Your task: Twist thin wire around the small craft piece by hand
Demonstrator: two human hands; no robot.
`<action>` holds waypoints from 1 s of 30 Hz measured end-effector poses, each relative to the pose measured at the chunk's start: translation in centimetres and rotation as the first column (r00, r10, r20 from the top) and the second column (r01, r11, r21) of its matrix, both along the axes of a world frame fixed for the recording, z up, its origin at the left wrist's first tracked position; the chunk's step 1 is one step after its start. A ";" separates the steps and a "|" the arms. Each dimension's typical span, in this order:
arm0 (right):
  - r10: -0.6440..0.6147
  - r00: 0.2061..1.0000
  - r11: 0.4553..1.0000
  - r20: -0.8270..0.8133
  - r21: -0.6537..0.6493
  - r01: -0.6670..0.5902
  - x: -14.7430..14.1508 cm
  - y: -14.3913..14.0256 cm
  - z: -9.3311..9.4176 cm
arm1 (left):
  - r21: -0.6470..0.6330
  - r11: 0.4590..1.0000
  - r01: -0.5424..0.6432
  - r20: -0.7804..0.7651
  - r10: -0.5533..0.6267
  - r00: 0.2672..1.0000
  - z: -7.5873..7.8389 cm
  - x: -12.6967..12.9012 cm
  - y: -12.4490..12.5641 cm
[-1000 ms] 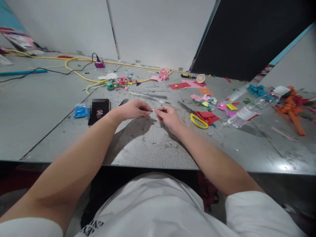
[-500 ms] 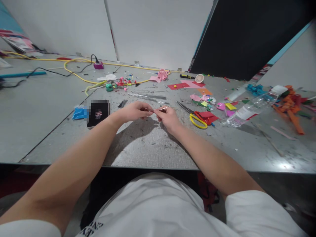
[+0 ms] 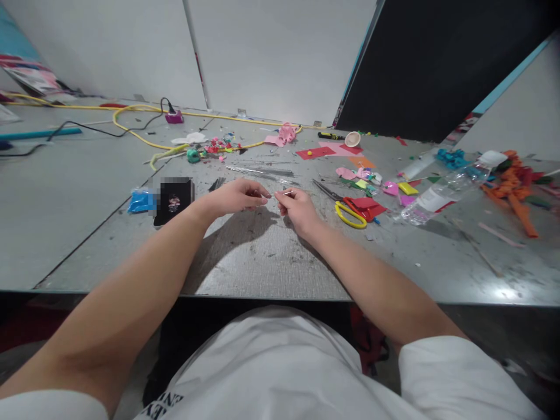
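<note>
Over the middle of the table (image 3: 262, 265), my two hands face each other with a small gap between their fingertips. My right hand (image 3: 300, 210) pinches a thin, shiny piece of wire (image 3: 287, 193) between thumb and forefinger. The thumb and fingertips of my left hand (image 3: 238, 197) come close together; anything between them is too small to make out. Just beyond my hands lies a bundle of thin metal wires (image 3: 262, 172). Scissors (image 3: 350, 214) with one yellow and one red handle loop rest to the right of my right hand.
A phone (image 3: 175, 201) and a blue packet (image 3: 142, 200) lie left of my left wrist. At right, a clear plastic bottle (image 3: 450, 192) lies tilted near orange crumpled strips (image 3: 516, 192). Red paper (image 3: 315, 153), coloured scraps and a yellow cable (image 3: 144, 140) are scattered behind.
My fingertips have drawn slightly apart, where before they met. The thin wire in my right hand now shows a shorter length, and both arms are almost unmoved.
</note>
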State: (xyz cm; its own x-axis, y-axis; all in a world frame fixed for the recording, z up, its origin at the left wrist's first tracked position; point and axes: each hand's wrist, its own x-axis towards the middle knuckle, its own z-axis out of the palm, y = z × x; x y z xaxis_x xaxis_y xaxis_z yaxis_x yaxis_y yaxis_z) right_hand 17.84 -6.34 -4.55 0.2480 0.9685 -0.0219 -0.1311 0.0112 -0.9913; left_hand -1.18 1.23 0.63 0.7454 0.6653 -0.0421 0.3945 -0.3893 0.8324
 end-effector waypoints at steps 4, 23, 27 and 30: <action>-0.005 1.000 1.000 0.001 -0.011 0.005 0.0 0.0 0.3 | -0.009 1.000 -0.016 -0.021 0.016 1.000 0.1 0.1 -0.1; 0.004 1.000 0.999 0.012 -0.039 -0.003 -0.4 -0.1 0.2 | -0.010 1.000 -0.024 -0.081 0.023 0.996 -0.3 0.1 0.0; 0.011 1.000 0.999 0.020 -0.037 -0.010 -0.4 -0.1 0.1 | -0.007 1.000 -0.006 -0.056 0.005 0.998 -0.4 0.1 0.1; 0.014 0.999 0.999 0.030 -0.037 -0.012 -0.3 -0.1 0.0 | -0.011 1.000 -0.016 -0.048 0.016 0.999 -0.5 0.1 0.1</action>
